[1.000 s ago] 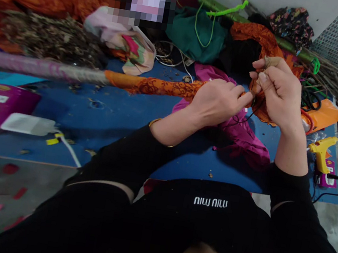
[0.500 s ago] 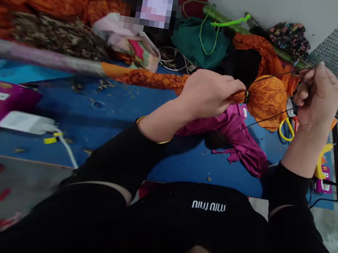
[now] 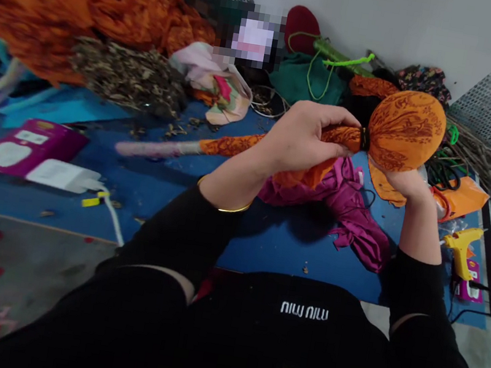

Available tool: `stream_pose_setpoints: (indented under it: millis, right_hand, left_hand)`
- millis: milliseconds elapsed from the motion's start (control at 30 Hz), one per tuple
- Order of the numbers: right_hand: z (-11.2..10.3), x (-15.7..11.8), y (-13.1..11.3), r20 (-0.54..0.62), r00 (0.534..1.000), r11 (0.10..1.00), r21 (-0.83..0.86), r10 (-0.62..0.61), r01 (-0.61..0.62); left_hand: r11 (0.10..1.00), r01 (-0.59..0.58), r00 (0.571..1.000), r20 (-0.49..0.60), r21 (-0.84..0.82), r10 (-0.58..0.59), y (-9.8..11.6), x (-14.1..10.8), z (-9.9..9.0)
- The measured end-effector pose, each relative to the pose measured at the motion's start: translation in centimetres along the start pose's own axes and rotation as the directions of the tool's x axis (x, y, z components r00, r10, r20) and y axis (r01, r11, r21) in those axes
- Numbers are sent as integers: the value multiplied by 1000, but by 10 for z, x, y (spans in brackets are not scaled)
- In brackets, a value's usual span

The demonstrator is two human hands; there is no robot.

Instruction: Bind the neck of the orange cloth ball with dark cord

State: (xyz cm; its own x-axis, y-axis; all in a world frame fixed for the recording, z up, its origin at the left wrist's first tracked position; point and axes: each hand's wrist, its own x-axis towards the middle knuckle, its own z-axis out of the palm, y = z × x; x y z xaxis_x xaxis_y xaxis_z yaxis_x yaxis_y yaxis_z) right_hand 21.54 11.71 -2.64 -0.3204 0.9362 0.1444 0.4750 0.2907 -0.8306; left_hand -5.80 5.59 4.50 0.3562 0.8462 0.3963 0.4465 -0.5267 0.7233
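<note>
Head view: dark band [image 3: 365, 139], no longer stretched out, sits tight beside the orange ball [image 3: 406, 132], so seems fastened; left hand [image 3: 303, 136] pinches the cloth-wrapped stick [image 3: 229, 144] above the table [image 3: 201, 227], right hand [image 3: 406, 184] lies beneath the ball, fingers' spread unclear.

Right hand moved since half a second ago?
Yes: the right hand has shifted left and down in the picture, judged against the yellow glue gun.

The fingers of the right hand [image 3: 406, 183] are mostly hidden behind the orange ball [image 3: 405, 130]; part of the wrapped stick [image 3: 228, 144] is covered by the left hand [image 3: 302, 134] — and a screen [image 3: 253, 41] is blurred beyond reading.
</note>
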Motion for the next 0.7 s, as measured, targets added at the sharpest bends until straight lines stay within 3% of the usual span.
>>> stream_pose_setpoints:
  millis: [133, 267, 333, 400, 500, 567, 700]
  right_hand:
    - [42, -4, -22, -28, 992, 983, 127, -127, 129]
    - [54, -31, -65, -105, 962, 965, 45, -252, 257]
    - [53, -45, -85, -220, 922, 947, -47, -320, 317]
    - [53, -53, -97, -334, 840, 904, -134, -427, 407]
    - [61, -54, -98, -400, 744, 832, -94, -535, 547]
    - [68, -51, -93, -448, 721, 818, -39, -528, 574]
    - [73, -52, -86, -510, 705, 847, -98, -493, 522]
  left_hand:
    - [1000, 10, 999, -53, -9, -10, -3, 2, -4]
    - [1000, -9, 995, -96, 5, 9, -7, 5, -6]
    - [1000, -15, 994, -113, -7, 14, -9, 7, -6]
    - [1000, 3, 996, -94, -6, -4, -10, 9, -6]
    - [999, 45, 998, -52, 31, -43, -10, 11, -4]
    - [998, 43, 997, -59, 34, -41, -11, 12, -2]
    - [999, 14, 998, -56, 46, -12, -18, 13, 6]
